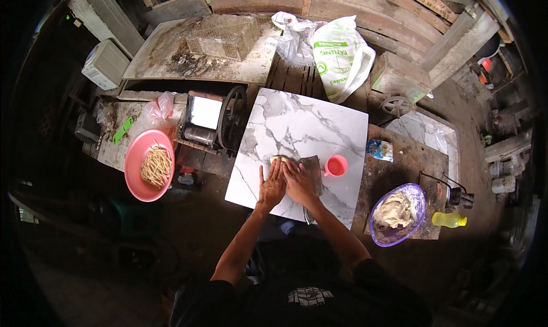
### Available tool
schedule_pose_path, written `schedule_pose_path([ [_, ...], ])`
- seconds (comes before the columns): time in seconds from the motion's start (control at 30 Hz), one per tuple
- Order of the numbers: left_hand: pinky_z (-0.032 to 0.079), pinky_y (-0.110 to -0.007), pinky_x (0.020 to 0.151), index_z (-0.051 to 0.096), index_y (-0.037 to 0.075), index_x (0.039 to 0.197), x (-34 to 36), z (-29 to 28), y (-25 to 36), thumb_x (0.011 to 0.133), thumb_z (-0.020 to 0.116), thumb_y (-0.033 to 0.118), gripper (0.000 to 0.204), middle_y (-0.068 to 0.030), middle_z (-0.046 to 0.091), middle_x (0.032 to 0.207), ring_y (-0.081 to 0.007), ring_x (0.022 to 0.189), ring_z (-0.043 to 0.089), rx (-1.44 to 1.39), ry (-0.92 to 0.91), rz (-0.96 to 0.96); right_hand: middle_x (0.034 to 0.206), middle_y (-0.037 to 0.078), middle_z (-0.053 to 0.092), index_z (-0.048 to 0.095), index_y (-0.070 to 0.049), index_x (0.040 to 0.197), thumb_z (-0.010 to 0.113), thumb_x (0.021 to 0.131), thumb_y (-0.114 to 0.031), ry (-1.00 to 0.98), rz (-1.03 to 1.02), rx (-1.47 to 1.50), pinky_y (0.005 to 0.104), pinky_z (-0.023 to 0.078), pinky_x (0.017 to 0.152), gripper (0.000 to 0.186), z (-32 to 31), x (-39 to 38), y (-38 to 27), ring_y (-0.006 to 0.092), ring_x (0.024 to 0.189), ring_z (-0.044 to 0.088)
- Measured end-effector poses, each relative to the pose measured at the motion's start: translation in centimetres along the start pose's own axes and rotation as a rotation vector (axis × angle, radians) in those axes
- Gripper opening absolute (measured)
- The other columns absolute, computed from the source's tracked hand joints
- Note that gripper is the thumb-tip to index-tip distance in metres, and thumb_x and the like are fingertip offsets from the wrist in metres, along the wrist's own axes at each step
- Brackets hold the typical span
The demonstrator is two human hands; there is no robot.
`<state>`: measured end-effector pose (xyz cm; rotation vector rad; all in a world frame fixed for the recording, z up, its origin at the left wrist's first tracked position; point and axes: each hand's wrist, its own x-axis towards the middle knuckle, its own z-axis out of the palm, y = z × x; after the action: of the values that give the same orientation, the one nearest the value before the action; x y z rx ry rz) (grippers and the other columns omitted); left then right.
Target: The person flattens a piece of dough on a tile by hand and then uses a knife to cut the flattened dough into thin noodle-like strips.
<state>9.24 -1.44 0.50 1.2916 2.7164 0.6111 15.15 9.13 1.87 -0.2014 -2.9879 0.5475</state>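
Both hands lie close together on a marble-patterned board (279, 118), pressing on a small piece of pale dough (278, 158). My left hand (273, 185) is flat with its fingers stretched out and the thumb apart. Angled in from the other side, my right hand (299, 184) also has straight fingers, their tips beside the left ones. Most of the dough is hidden under the fingers. Partly behind the right hand and wrist lies a broad cleaver-like metal blade (311, 170). A pink mug (336, 165) stands just right of it.
Left are a hand-cranked roller machine (206, 118) and a pink basin (132, 170) of thin dough strips (156, 167). Right are a purple basin (390, 235) holding a large dough mass (396, 210), a yellow bottle (449, 219) and a blue-white packet (379, 150). White sacks (339, 58) lie behind.
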Motion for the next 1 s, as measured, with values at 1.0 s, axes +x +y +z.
schedule_pose_path([
  [1.0, 0.014, -0.047, 0.097, 0.056, 0.007, 0.092, 4.5, -1.7, -2.5, 0.074, 0.055, 0.019, 0.022, -0.0085, 0.047, 0.107, -0.0262, 0.113, 0.032, -0.234, 0.039, -0.234, 0.081, 0.010, 0.054, 0.054, -0.007, 0.086, 0.056, 0.067, -0.013, 0.189, 0.171, 0.125, 0.0387, 0.034, 0.077, 0.021, 1.4, 3.4, 2.2, 0.0235, 0.087, 0.047],
])
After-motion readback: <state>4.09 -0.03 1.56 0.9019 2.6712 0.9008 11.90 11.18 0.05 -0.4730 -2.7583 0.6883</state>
